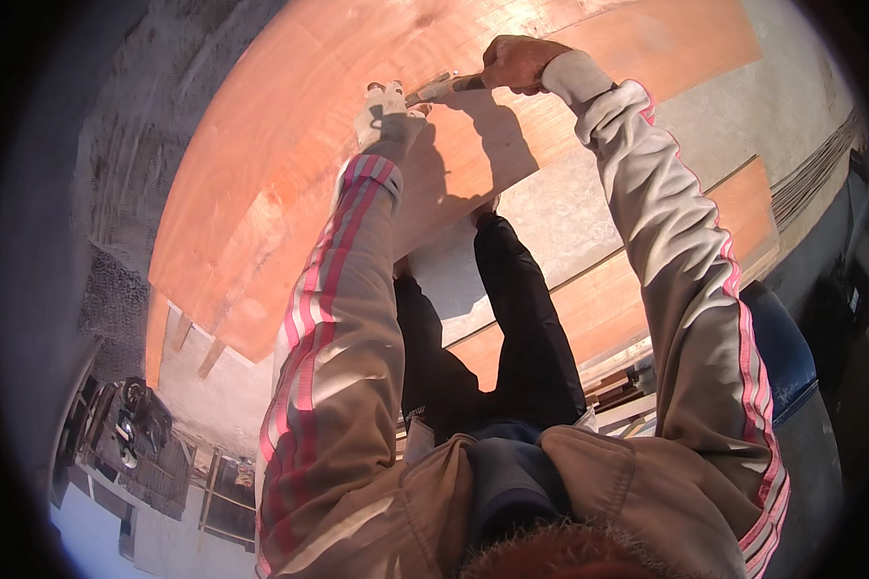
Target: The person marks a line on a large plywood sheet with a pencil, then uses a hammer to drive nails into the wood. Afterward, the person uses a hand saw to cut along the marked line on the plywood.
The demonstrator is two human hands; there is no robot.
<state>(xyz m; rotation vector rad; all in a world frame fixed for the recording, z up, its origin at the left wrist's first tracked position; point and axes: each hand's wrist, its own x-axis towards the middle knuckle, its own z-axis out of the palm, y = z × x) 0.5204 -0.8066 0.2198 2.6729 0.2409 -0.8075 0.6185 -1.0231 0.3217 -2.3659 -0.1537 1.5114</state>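
Note:
My right hand (523, 64) is closed in a fist around the dark handle of a short hand tool (444, 89), above the far part of a large reddish-orange plywood sheet (261, 193). The tool's greyish end points left, toward my left hand. Its exact kind is hard to make out. My left hand (386, 118), in a pale glove with bare fingertips, rests at the sheet with its fingers apart. The thumb and fingers lie on either side of the tool's tip. Whether they touch it cannot be told. Shadows of my arms fall across the wood.
My dark-trousered legs (521, 299) stand at the sheet's near edge. Another orange board (589, 309) lies on the pale concrete (560, 222) to the right. Thin rods (816, 169) are bundled at far right, near a dark blue object (777, 347). A motorcycle (135, 425) stands at lower left.

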